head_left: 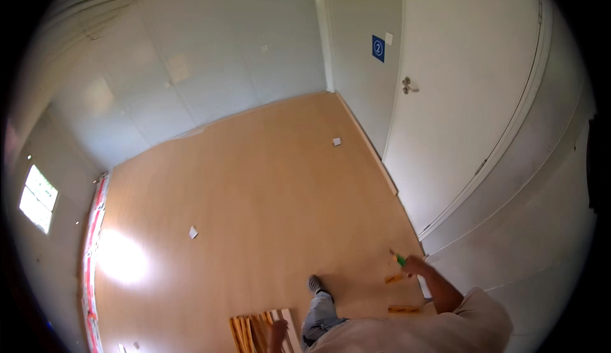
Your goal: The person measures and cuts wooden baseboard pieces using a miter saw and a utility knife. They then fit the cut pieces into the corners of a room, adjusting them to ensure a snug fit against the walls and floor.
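My right hand [417,266] is closed on a green-handled tool [401,261], held out at the lower right over the wood-look floor [254,181]. Beneath and near that hand lie two short orange strips [393,278] on the floor. My left hand [278,329] hangs at the bottom centre above a row of long orange and pale strips [245,327]; its fingers are too small and dark to make out. One of my shoes [315,283] shows between the hands.
A white door [464,79] and wall with blue signs [378,48] bound the right, a skirting board [363,133] along their foot. A red-and-white long strip [95,210] runs along the left wall, below a window [38,197]. Small white squares [193,232] lie on the floor.
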Motion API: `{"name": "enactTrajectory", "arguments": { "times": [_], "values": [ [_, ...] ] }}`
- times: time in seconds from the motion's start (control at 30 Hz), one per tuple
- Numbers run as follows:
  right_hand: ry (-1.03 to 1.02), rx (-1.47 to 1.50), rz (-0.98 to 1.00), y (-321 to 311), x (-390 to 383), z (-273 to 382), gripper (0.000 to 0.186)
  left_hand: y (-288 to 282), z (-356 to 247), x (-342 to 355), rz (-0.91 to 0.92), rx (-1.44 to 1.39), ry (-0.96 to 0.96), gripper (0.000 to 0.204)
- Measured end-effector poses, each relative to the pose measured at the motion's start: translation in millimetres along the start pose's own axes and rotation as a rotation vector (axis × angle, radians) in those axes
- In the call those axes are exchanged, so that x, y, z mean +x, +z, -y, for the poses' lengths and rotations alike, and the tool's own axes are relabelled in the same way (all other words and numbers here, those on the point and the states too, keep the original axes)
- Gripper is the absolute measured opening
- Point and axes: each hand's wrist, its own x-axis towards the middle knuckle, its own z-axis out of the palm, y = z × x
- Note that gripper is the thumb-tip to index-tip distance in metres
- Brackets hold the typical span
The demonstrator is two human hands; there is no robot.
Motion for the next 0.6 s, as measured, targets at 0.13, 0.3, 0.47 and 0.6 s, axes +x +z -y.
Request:
{"name": "enactTrajectory", "arguments": {
  "times": [0.13, 0.3, 0.47, 0.6],
  "values": [
    [-0.262, -0.594, 0.295, 62.3, 35.1, -75.2, 0.023, -202.8, -119.5, 252.0, -0.363, 0.160, 0.224, 0.022],
    [0.615, 0.428, 0.066, 56.5, -18.7, -23.4, 0.030, -493.0, -416.3, 426.2, -0.739, -0.223, 0.536, 0.016],
    [0.639, 0.509, 0.101, 35.0, 49.0, 42.2, 0.028, -590.8, -544.5, 531.4, -0.788, -0.286, 1.320, 0.031],
    [0.541, 0.446, 0.177, -9.6, 177.1, 96.1, 0.027, -599.0, -585.6, 628.0, -0.716, -0.246, 1.514, 0.031]
  ]
}}
